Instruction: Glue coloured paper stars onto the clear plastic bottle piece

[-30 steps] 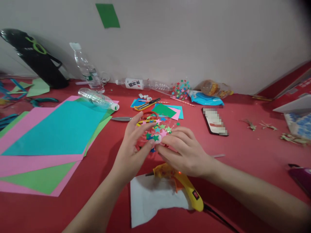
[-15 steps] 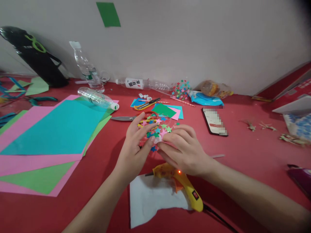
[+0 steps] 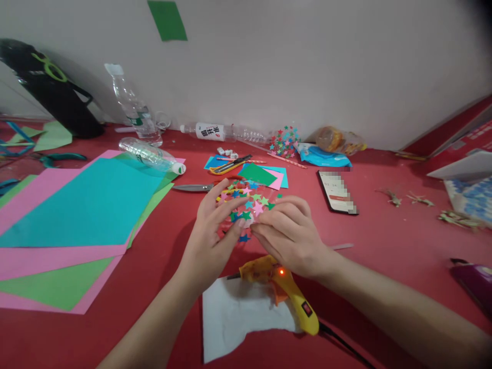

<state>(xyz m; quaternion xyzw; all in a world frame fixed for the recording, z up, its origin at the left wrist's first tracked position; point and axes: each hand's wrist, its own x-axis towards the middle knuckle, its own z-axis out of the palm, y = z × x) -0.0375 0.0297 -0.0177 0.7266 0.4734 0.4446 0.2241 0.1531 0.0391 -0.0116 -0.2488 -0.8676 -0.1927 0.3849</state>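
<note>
Between my hands is a clear plastic piece covered with paper stars (image 3: pixel 258 208) in pink, green and blue. My left hand (image 3: pixel 211 230) curls around its left side, thumb in front and fingers behind. At its right side my right hand (image 3: pixel 290 233) has its fingertips pinched together; whatever lies in the pinch is hidden. Just below the right hand lies a yellow glue gun (image 3: pixel 295 294) with a red light on, its nozzle pointing left over a white cloth or paper (image 3: pixel 226 323). Behind the left fingers are scissors (image 3: pixel 196 188), partly covered by the hand.
Coloured paper sheets (image 3: pixel 84 205) with a clear bottle (image 3: pixel 148 155) lying across them are at left. At the back are a utility knife (image 3: pixel 230 165), small paper cards (image 3: pixel 257 174), another star-covered piece (image 3: pixel 285 141) and a blue packet (image 3: pixel 325 155). A phone (image 3: pixel 336 192) lies at right.
The star-covered piece appears slightly turned between my hands, with its stars sitting a little differently. The whole view has shifted slightly; both hands keep nearly the same pose.
</note>
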